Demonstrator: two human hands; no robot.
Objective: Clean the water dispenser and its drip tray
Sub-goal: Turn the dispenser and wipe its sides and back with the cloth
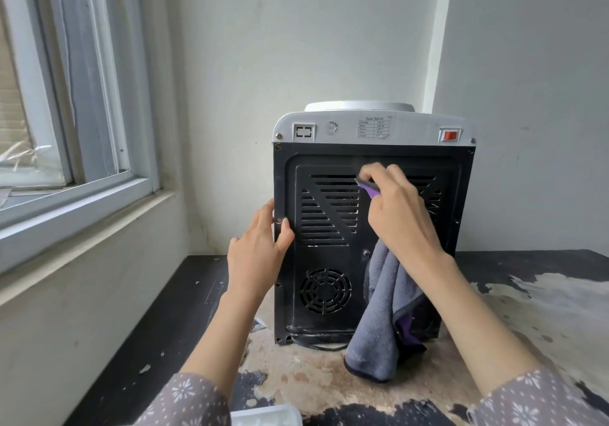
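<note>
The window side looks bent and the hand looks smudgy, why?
Head view: the wide-angle lens bows the window frame at the picture's edge; the right hand, gripping the grey cloth, is blurred against the water dispenser; soft daylight comes from the window side, no glare.

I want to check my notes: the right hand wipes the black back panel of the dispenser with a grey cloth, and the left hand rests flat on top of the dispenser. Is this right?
Not quite. In the head view the left hand holds the left edge of the black back panel, not the top of the dispenser. The rest stands: the right hand wipes the panel with the grey cloth.
</note>
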